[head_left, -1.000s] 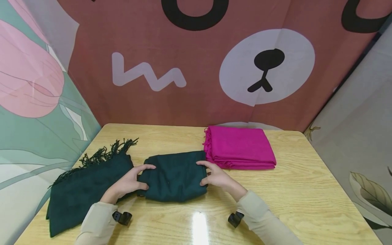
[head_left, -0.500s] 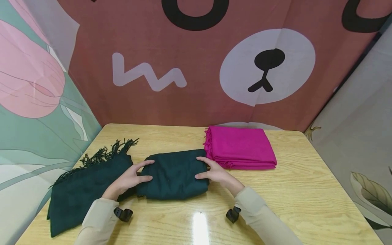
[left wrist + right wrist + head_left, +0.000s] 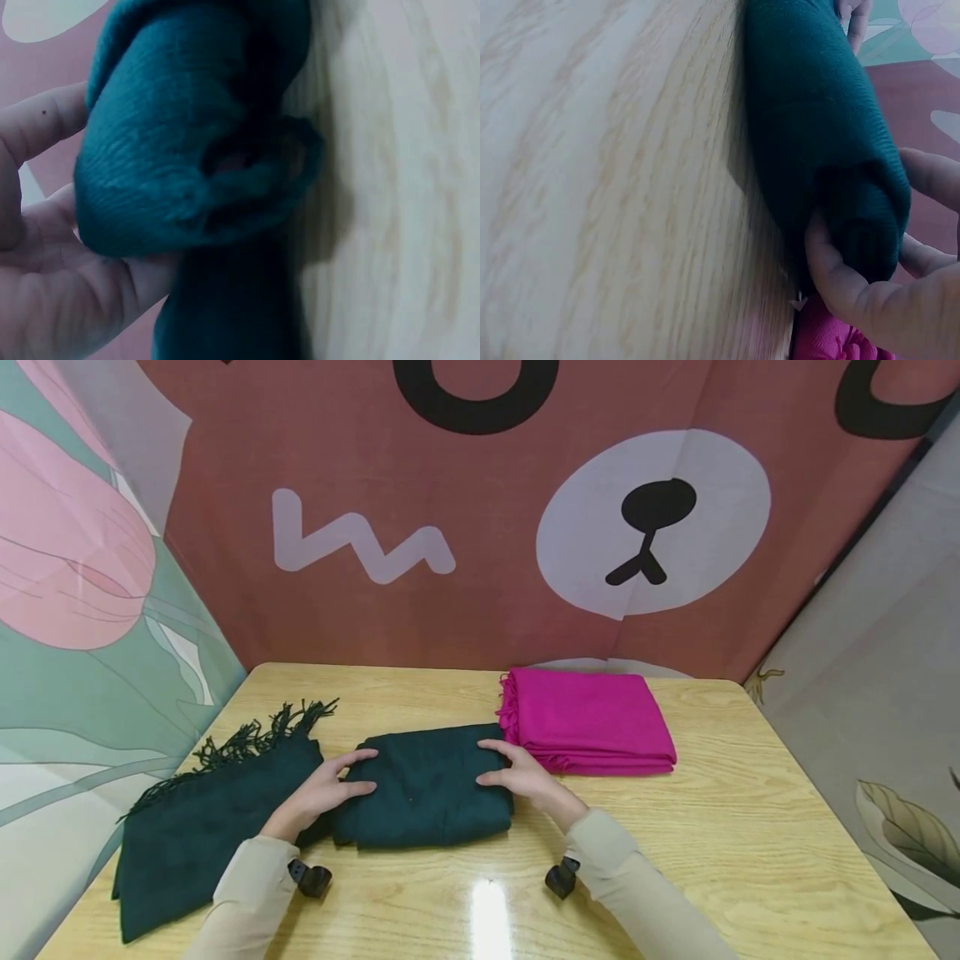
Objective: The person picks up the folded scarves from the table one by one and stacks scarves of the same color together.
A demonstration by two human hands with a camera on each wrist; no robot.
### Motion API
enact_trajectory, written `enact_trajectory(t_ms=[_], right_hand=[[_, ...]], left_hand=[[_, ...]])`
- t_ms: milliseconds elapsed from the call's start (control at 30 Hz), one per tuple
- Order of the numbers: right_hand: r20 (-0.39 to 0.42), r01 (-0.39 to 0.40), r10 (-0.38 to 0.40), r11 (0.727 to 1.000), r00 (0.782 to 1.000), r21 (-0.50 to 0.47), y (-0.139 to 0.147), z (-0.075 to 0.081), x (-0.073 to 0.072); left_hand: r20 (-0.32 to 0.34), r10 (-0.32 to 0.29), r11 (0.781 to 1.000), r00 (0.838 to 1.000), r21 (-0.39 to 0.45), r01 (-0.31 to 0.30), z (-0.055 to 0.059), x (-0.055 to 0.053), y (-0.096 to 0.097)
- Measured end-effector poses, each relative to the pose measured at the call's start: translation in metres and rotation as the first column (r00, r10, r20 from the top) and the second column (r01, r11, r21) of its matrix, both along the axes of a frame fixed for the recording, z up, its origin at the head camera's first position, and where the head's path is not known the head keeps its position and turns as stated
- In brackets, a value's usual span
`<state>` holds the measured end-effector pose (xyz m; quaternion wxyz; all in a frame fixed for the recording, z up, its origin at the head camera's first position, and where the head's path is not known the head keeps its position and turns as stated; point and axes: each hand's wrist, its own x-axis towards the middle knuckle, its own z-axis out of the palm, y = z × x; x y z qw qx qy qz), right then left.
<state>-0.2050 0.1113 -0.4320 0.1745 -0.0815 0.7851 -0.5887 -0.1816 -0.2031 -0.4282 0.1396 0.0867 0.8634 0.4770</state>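
Observation:
A folded dark green scarf lies mid-table as a thick bundle. My left hand grips its left end, with index finger and thumb on the top. At the opposite end my right hand holds it the same way, thumb and index finger spread over the upper face. In the right wrist view one finger curls in at the open folds of the scarf. The left wrist view shows fingers against the bundle's rounded side, with a loose loop of cloth at its end; other fingertips are hidden.
A second dark green scarf with a fringe lies at the left, partly behind my left forearm. A neatly folded magenta scarf sits at the back right, close to the green bundle. The wooden table ends at a printed cloth backdrop.
Both hands have shifted slightly away from my body, and the thumbs have moved up onto the scarf's top. The folded scarf has moved a little toward the back.

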Motion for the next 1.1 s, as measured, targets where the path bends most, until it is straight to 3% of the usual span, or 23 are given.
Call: enact_trajectory(t_ms=[333,600,1100], right_hand=[[-0.068,0.003,-0.001,1.0,0.998,0.031,-0.001,-0.003,0.0],[-0.048,-0.022,0.022,1.0,0.999,0.007,0.0,-0.004,0.0],[-0.08,-0.027,0.033,0.996,0.996,0.081,0.004,-0.003,0.012]], left_hand=[[-0.023,-0.032,0.999,0.999,0.031,0.033,-0.002,-0.001,0.001],[-0.026,-0.062,0.998,0.998,0.032,0.062,-0.004,-0.002,0.0],[-0.017,-0.06,0.997,0.998,0.04,0.06,-0.007,0.005,0.0]])
